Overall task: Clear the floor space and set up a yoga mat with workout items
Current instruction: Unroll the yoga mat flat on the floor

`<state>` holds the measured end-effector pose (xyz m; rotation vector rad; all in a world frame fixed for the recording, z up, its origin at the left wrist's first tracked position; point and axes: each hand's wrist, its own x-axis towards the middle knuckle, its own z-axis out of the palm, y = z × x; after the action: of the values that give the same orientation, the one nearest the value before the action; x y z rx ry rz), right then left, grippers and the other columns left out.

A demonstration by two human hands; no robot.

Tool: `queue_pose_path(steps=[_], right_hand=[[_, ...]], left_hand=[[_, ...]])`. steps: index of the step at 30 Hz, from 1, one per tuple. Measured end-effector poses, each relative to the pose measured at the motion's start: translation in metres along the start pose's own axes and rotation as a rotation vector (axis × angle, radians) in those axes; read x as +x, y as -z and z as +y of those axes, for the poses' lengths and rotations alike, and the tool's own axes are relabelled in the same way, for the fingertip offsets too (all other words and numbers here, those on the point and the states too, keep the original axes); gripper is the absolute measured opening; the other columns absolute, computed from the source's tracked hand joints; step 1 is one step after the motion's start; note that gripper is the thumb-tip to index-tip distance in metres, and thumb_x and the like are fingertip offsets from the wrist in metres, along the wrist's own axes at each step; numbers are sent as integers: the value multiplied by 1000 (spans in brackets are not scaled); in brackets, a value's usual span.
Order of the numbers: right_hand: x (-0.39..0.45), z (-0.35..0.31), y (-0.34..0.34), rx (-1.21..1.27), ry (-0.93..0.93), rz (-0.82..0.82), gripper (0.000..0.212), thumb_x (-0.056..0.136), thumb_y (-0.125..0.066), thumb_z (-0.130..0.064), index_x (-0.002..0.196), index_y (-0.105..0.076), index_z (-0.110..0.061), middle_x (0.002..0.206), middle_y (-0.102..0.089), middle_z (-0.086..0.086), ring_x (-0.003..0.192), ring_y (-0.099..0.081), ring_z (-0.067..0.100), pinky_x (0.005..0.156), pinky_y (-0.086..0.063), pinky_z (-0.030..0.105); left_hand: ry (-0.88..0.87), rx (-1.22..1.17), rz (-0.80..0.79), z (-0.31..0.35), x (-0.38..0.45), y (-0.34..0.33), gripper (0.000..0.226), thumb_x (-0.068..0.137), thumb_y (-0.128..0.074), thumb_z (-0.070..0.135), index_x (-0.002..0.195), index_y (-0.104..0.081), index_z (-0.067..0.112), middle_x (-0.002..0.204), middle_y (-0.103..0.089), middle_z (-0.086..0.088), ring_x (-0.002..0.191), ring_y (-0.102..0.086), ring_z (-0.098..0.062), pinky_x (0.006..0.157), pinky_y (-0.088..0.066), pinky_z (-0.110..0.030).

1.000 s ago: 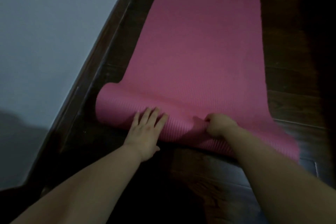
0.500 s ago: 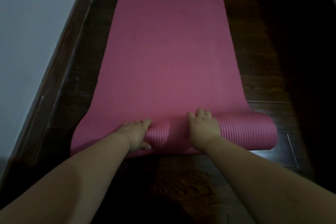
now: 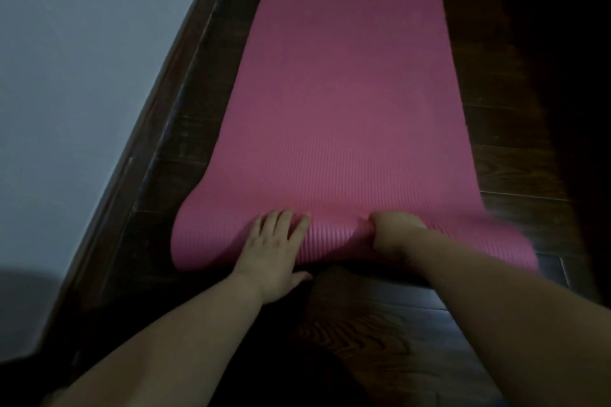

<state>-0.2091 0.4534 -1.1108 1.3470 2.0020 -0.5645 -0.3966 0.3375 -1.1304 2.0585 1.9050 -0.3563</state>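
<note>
Pink mat (image 3: 344, 102), roll at 6 o'clock: left hand (image 3: 272, 249) flat, fingers spread; right hand (image 3: 393, 233) gripping; wall (image 3: 76, 59) at 9

Single view only, head-worn, wide-angle. Looks forward and steeply down along the pink mat (image 3: 347, 92) lying on dark floor (image 3: 380, 324). Close range: both forearms enter from the bottom edge. Wall (image 3: 82, 59) fills left side. No second view to overlap.

dark wood floor (image 3: 413, 334), pale wall (image 3: 82, 76), dark baseboard (image 3: 172, 102)
</note>
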Motion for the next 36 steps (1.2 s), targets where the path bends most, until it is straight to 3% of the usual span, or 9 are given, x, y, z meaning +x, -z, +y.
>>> queue_pose_path(steps=[3, 7, 12, 14, 19, 23, 26, 31, 36], right_hand=[[0, 1, 8, 84, -1, -40, 34, 85, -51, -17, 118, -57, -11, 126, -58, 14, 115, -55, 31, 95, -45, 34], [-7, -1, 7, 229, -37, -50, 42, 85, -51, -14, 127, -48, -10, 129, -54, 17, 118, -52, 33, 101, -41, 37], [-19, -9, 16, 160, -120, 371, 63, 76, -64, -21, 132, -35, -12, 127, -45, 15, 120, -43, 34, 99, -39, 44], [-25, -19, 21, 107, -135, 471, 54, 79, -64, -19, 125, -38, -9, 124, -45, 17, 115, -44, 33, 92, -43, 40], [-32, -35, 16, 86, -38, 411, 47, 81, -57, -23, 123, -45, -8, 125, -45, 15, 116, -43, 36, 92, -43, 41], [-22, -33, -4, 31, 35, 191, 95, 80, -65, -45, 147, -13, -3, 154, -12, 22, 143, -11, 40, 117, -18, 46], [-17, -25, -18, -90, 33, 143, 124, 73, -73, -53, 149, 15, -8, 158, 15, 17, 145, 13, 36, 118, 0, 48], [-6, -12, -27, -53, 5, 256, 114, 79, -73, -34, 150, 13, -13, 160, 6, 12, 147, 3, 31, 118, -4, 48], [1, -5, -14, 92, 13, 335, 80, 84, -62, -29, 149, -16, -19, 153, -29, 6, 140, -29, 25, 115, -19, 41]], left_hand=[[16, 58, 15, -1, -3, -3, 107, 82, -63, 51, 150, 14, 20, 156, -5, -9, 144, -6, -30, 119, -1, -47], [23, 54, 53, -5, 0, 4, 81, 89, -57, 36, 150, -7, 20, 144, -33, -8, 131, -34, -26, 113, -20, -37], [79, -177, -92, -18, 14, 18, 71, 85, -65, 38, 140, -24, 23, 126, -53, -8, 112, -55, -29, 88, -44, -36], [103, -309, -172, -25, 18, 23, 72, 82, -69, 37, 140, -27, 25, 128, -54, -9, 114, -55, -29, 90, -44, -35], [154, -440, -183, -37, 21, 25, 70, 78, -73, 39, 138, -40, 25, 130, -46, -9, 118, -50, -29, 99, -42, -33], [198, -445, -148, -38, 24, 22, 68, 76, -73, 46, 134, -45, 25, 121, -41, -6, 116, -46, -28, 100, -42, -40], [241, -369, -46, -35, 25, 24, 73, 76, -71, 51, 135, -39, 24, 129, -46, -5, 120, -45, -28, 102, -38, -40], [232, -199, 226, -25, 19, 30, 68, 83, -61, 53, 135, -32, 23, 133, -46, -4, 124, -41, -25, 108, -27, -39], [142, -160, 401, -25, 16, 34, 55, 87, -55, 51, 133, -40, 25, 135, -36, -4, 125, -33, -24, 107, -26, -40]])
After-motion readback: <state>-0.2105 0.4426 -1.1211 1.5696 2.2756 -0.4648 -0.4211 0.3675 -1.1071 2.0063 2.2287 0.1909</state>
